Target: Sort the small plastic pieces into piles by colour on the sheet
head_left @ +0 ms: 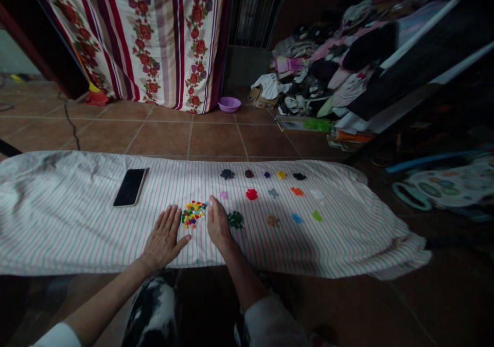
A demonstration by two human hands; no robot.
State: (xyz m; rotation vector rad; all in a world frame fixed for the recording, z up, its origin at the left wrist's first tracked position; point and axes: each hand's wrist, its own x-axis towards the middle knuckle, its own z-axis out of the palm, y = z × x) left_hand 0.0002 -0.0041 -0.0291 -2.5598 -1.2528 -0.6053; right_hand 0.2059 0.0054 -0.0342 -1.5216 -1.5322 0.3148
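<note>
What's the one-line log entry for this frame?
left hand: flat on striped cloth, beside mixed bead pile | right hand: edge-on at pile's other side | sorted small piles to right | phone to left

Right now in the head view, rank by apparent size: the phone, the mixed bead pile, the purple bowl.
1. striped cloth excluded; phone looks largest.
2. mixed bead pile and purple bowl look alike; the bowl lies farther off, so unranked.

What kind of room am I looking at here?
Likely a home room: tiled floor, a flowered curtain, a heap of clothes, and a striped sheet spread on the floor.
</note>
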